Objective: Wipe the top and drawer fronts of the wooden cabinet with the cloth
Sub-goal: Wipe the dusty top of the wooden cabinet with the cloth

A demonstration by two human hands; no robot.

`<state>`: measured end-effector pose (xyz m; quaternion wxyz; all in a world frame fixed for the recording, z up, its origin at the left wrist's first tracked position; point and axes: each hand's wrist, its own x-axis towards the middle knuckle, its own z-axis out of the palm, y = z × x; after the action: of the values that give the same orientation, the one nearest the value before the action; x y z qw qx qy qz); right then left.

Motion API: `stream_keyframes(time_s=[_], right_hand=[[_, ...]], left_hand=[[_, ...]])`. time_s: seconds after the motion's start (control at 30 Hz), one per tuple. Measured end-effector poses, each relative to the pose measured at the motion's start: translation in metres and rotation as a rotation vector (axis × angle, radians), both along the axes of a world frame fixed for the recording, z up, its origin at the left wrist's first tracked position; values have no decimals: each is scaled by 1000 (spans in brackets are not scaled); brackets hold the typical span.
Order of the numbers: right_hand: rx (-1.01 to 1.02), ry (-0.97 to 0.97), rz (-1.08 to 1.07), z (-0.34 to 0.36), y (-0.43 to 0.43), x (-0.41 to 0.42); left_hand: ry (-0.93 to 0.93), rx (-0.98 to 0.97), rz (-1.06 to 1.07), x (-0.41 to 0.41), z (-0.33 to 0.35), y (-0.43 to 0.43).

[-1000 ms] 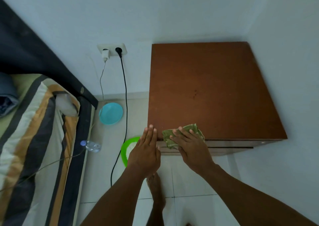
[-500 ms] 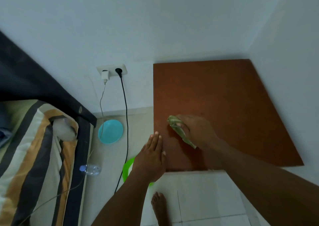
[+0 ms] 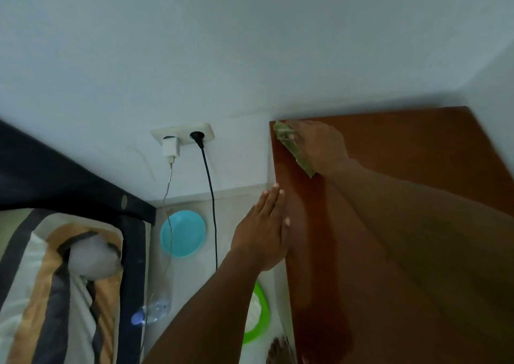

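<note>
My right hand [image 3: 319, 146] presses the cloth [image 3: 292, 146] flat at the cabinet top's [image 3: 417, 146] far left corner, left hand [image 3: 264, 233] open-fingered, seemingly bracing the edge; I'd overlap strokes.

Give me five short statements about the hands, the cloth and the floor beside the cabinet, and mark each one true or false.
1. The right hand presses the green cloth at the back left corner of the cabinet top. True.
2. The left hand also has a grip on the cloth. False: it lies flat and open at the cabinet's left edge.
3. Two plugs sit in the wall socket. True.
4. The blue plate rests on the cabinet. False: it lies on the floor.
5. The drawer fronts are being wiped. False: they are out of view.
</note>
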<state>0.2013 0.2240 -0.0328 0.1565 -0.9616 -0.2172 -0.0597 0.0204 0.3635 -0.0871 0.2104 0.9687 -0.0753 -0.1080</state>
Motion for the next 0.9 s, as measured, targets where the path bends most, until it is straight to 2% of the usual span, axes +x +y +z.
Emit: stream_keyframes(time_s=[0.07,0.13,0.2,0.27,0.47,0.9], right_hand=[[-10,26,-17,-4,9,17],[-29,166,17,-13,15,31],[-137,340,97,-25,20,40],[-222,398,130,-38,24,41],[-228,305,108,-49,23,18],[-239,241,148,-51,-14,-96]], left_hand=[[-15,-24,0,4,-1,3],[-20,-38,-12,5,-3,6],[-31,-49,-17,5,-4,8],[-41,-73,-15,3,-6,10],[-35,-124,1,-7,-7,7],[54,1,19,-75,2,-9]])
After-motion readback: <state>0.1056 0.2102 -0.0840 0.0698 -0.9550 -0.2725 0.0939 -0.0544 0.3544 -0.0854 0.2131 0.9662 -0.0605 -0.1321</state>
